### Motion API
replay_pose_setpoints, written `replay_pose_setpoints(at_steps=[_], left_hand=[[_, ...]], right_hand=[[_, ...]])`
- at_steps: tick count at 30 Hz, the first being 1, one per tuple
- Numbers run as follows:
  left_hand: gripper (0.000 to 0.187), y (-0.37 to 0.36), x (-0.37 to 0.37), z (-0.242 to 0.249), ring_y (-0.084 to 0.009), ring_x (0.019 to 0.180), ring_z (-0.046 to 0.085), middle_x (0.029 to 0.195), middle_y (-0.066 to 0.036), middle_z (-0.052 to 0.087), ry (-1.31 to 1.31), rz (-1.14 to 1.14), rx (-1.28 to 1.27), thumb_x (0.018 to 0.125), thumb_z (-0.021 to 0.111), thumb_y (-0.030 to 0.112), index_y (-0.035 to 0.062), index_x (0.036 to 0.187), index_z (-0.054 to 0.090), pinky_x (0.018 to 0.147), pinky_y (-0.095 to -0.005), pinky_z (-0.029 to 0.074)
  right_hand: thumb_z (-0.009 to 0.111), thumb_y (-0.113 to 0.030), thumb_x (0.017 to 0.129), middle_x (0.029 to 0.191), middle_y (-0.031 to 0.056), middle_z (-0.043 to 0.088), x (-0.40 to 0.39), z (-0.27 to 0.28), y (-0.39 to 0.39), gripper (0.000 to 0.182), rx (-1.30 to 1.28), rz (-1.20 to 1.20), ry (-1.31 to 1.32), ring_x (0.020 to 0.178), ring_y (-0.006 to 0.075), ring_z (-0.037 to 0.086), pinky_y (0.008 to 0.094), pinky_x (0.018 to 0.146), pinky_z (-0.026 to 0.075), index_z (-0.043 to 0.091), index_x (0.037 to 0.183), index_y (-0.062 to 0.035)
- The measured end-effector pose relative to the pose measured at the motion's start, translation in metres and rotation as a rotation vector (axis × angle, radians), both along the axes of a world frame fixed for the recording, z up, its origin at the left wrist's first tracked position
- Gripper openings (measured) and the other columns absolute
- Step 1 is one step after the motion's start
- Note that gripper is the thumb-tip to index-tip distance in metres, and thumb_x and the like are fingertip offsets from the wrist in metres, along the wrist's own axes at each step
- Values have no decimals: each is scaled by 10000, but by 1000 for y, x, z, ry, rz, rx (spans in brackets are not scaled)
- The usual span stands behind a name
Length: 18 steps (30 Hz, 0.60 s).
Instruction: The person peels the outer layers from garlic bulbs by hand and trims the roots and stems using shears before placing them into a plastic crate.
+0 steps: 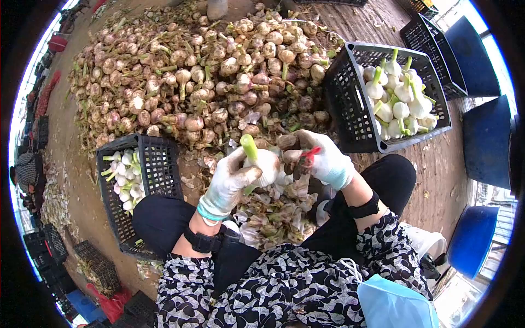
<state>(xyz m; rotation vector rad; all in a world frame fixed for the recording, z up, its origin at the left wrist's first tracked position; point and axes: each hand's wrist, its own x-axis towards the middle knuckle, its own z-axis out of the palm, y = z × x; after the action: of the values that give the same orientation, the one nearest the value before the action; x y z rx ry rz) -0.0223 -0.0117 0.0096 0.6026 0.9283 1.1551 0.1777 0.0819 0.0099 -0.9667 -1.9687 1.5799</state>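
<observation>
My left hand (227, 180), in a soiled white glove with a teal cuff, is closed around a peeled white garlic bulb (267, 165). The bulb's thick green stem (249, 146) points up past my thumb and fingers. Just right of the bulb, my right hand (327, 159), gloved alike, has its dirty fingers curled in. A bright red strip (311, 155) shows at those fingers; whether they hold a tool is hidden. Below both hands lies a heap of papery garlic skins (279, 210) between my legs.
A large pile of unpeeled garlic (191, 82) spreads ahead. Peeled garlic fills a black crate (350, 104) at right; a smaller black crate (161, 164) at left holds more. Blue tubs (474, 240) line the right side. A person (27, 175) is at far left.
</observation>
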Motion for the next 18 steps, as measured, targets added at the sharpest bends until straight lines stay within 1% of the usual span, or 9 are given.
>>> replay_pose_setpoints(at_steps=[2, 3, 6, 8, 12, 14, 15, 17, 18], left_hand=[[483, -1, 3, -9, -135, 930, 571, 1026, -69, 599, 38, 12, 5, 767, 679, 125, -41, 1188, 510, 864, -272, 451], [491, 0, 5, -11, -130, 932, 565, 1026, -66, 597, 82, 25, 14, 764, 688, 119, -35, 1194, 509, 864, -270, 450], [517, 0, 0, -13, -116, 935, 551, 1039, -65, 598, 193, -20, 58, 759, 708, 119, -31, 1210, 504, 857, -261, 443], [548, -1, -3, -12, -114, 915, 554, 1053, -68, 598, 261, -76, 46, 756, 721, 141, -43, 1220, 496, 847, -249, 439], [570, 2, 9, -1, -134, 908, 588, 1044, -99, 602, 103, 66, 4, 757, 719, 128, -68, 1230, 470, 799, -261, 482], [565, 4, 7, 8, -148, 882, 601, 1042, -114, 606, 225, 89, 10, 756, 722, 105, -72, 1228, 468, 780, -265, 499], [560, 6, 10, 13, -150, 877, 602, 1039, -117, 608, 320, 114, 41, 753, 726, 99, -74, 1223, 474, 775, -267, 503], [543, 5, 4, -10, -145, 888, 594, 1035, -109, 613, 638, 51, 180, 745, 735, 95, -72, 1202, 495, 792, -267, 498], [542, 4, 9, -6, -127, 884, 584, 1028, -93, 619, 538, 65, 161, 743, 747, 128, -74, 1188, 512, 781, -260, 493]], right_hand=[[728, -287, 756, 783, 108, 636, -4, 4, -5, 381, -289, -51, 31, 743, 100, 569, 294, 658, 476, 583, 921, 25], [716, -297, 763, 756, 143, 616, -8, 0, -7, 390, -90, -5, -14, 686, 150, 573, 307, 631, 468, 566, 893, 39], [698, -282, 773, 716, 176, 581, -6, 1, -9, 361, 92, -21, -149, 633, 223, 561, 326, 604, 459, 558, 869, 36], [701, -199, 770, 741, 146, 625, -5, -1, -7, 285, 136, 17, -175, 659, 105, 571, 303, 616, 478, 603, 928, 17], [672, -191, 798, 672, 114, 595, -1, -24, -11, 226, 373, 15, -195, 622, 91, 529, 289, 594, 466, 616, 921, -10], [609, -96, 760, 677, 192, 574, 0, -6, -11, 143, 34, -78, -209, 588, 258, 566, 328, 580, 462, 595, 855, 11], [609, -96, 760, 677, 192, 574, -3, -4, -11, 143, 36, -71, -211, 588, 258, 566, 328, 580, 462, 595, 855, 11], [672, -211, 803, 609, 91, 589, -10, -3, -15, 241, -142, -185, -72, 560, 122, 514, 298, 540, 443, 597, 776, 16], [672, -211, 803, 609, 91, 589, -10, 0, -14, 241, -146, -192, -70, 560, 122, 514, 298, 540, 443, 597, 776, 16]])
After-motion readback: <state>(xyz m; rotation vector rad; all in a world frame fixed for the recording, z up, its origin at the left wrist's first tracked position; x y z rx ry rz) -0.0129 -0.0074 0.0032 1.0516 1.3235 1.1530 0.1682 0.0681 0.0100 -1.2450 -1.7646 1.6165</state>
